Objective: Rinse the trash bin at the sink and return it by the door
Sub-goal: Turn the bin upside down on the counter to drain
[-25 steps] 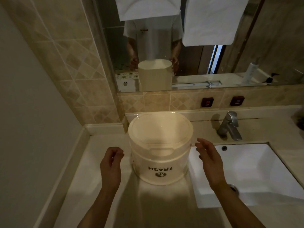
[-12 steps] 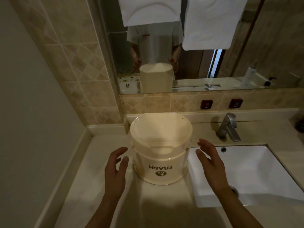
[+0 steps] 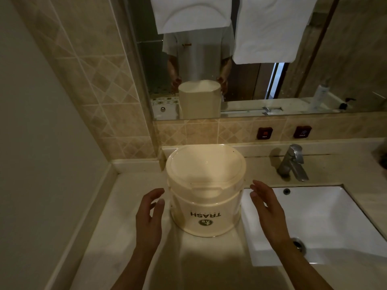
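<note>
Trash bin point(image 3: 206, 197), one, cream, lid closed: upright on counter point(image 3: 117, 227), long axis vertical, "TRASH" label facing the person, between two hands; left hand point(image 3: 149, 218) and right hand point(image 3: 269, 213) fingers released, just beside its walls, grasping nothing; sink point(image 3: 326, 218), one, beyond right fingers

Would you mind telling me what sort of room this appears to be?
Most likely a bathroom, perhaps a hotel's: a white sink with a metal faucet set in a counter, a wall mirror above tiled walls, and white towels hanging.
</note>
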